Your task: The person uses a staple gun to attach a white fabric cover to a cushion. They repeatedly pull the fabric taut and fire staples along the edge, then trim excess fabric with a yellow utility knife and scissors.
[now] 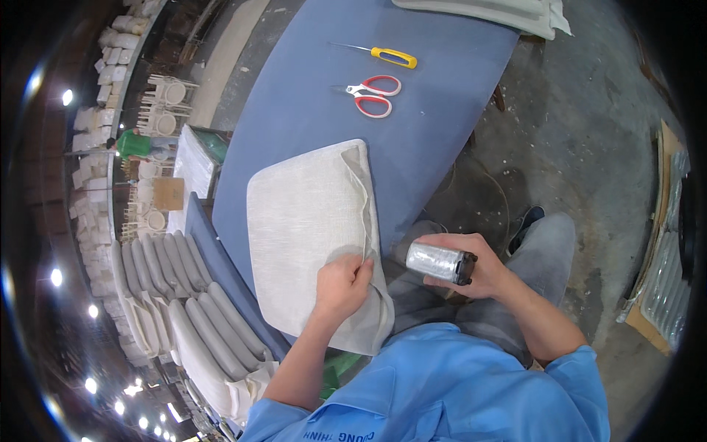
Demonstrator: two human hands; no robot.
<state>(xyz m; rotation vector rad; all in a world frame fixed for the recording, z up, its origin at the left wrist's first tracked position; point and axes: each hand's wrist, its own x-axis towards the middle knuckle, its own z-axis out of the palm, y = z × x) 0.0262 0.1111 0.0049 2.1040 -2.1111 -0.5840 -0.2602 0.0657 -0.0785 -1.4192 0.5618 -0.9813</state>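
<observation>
An upholstered chair pad (305,221) in pale grey woven fabric lies on the blue-covered table in front of me. Along its right side a fabric flap is loose and folded. My left hand (344,286) is closed on that edge, pinching the fabric between thumb and fingers near the lower right part of the pad. To the right of the pad, over my lap, my right hand (479,265) grips a silver cylinder-bodied tool (436,260) with a black end cap. The tool is apart from the pad. My palm hides its handle.
Scissors (374,96) with red-and-white handles and a yellow-handled screwdriver (394,57) lie on the blue table (294,96) beyond the pad. Padded pieces (213,331) are stacked at the left, more at the far edge. A thin cord (504,195) trails on the floor. A person in green (132,145) stands far left.
</observation>
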